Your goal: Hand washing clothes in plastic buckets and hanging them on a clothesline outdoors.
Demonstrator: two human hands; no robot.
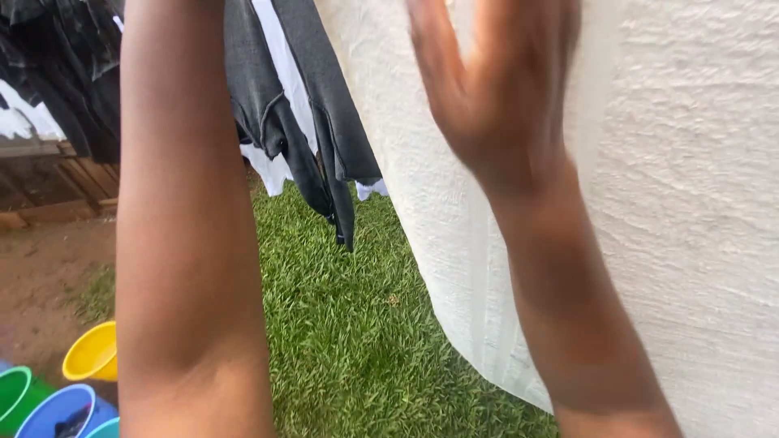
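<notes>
Right hand [495,81], blurred, was raised with fingers spread flat against the hanging white textured sheet [690,203]. Left forearm [187,227] rose out of frame; its hand was not visible, so its state could not be told. Grey garments [316,105] hung beyond, above grass [349,324]; coloured basins [89,353] sat lower left.

Backyard drying area of a home, as far as I can read it from the head view. Grass lawn [349,324] underfoot, a bare dirt patch [40,284] at the left edge. Hanging laundry fills the upper frame: a large white textured sheet [690,203], a grey garment [324,122], dark clothes [65,73]. Plastic wash basins sit on the ground lower left: yellow basin [89,353], green basin [12,389], blue basin [57,410]. Wooden planks [57,191] behind.
</notes>
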